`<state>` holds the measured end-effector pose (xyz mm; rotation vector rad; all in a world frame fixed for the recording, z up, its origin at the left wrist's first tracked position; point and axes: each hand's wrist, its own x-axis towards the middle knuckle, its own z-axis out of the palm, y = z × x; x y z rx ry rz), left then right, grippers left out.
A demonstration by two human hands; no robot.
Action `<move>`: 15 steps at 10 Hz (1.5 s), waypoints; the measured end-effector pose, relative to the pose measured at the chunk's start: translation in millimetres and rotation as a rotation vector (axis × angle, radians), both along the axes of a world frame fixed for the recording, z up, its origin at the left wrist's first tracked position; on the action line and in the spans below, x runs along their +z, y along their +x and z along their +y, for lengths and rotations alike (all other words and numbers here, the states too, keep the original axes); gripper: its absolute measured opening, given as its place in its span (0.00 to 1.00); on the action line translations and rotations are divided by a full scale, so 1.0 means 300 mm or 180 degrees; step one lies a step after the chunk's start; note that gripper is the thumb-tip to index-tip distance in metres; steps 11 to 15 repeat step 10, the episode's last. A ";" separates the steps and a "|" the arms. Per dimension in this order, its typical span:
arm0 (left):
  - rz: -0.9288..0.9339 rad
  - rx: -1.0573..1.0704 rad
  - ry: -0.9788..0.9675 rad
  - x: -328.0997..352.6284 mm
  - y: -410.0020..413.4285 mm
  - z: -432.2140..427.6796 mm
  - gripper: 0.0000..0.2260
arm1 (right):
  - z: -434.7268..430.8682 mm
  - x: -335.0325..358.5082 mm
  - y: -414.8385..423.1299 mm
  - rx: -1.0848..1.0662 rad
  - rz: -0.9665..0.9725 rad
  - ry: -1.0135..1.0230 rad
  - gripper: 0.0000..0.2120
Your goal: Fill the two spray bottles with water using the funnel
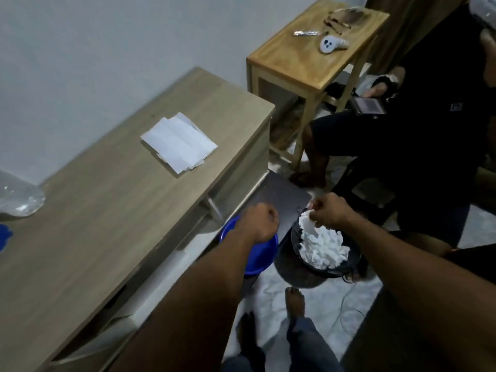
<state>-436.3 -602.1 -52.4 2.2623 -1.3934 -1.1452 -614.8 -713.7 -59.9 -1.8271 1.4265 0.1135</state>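
The right hand (pixel 331 212) pinches a thin, soft white tissue (pixel 308 224) between the thumb and the curled fingers, so this grip is closed on the tissue. The tissue hangs down into a round black bin (pixel 294 234), which holds a heap of crumpled white paper (pixel 326 247). The left hand (pixel 261 224) is beside it, with the fingers curled together into a fist, and nothing is seen inside it. This hand is above a smooth, round blue plastic bowl (pixel 264 257), which stands low, next to the bin. To the left there is a desk (pixel 107 210) with a pale wood-grain top. On it lie some flat folded white sheets (pixel 178 142). At its left edge stands a clear plastic container (pixel 18 197), only partly in view, and I cannot tell if it is one of the spray bottles. Near it a small blue object (pixel 4 237) is cut by the frame.
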 end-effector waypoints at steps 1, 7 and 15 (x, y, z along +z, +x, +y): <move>0.0149 0.0011 0.0267 -0.093 -0.069 -0.057 0.11 | -0.066 -0.161 -0.093 0.0029 0.0167 0.0218 0.02; 0.0489 -0.0033 0.0520 -0.399 -0.363 -0.386 0.14 | -0.316 -0.619 -0.419 -0.0390 0.0774 0.0625 0.19; 0.0418 0.0309 0.0286 -0.285 -0.298 -0.389 0.16 | -0.334 -0.532 -0.280 0.0026 0.0493 0.0692 0.19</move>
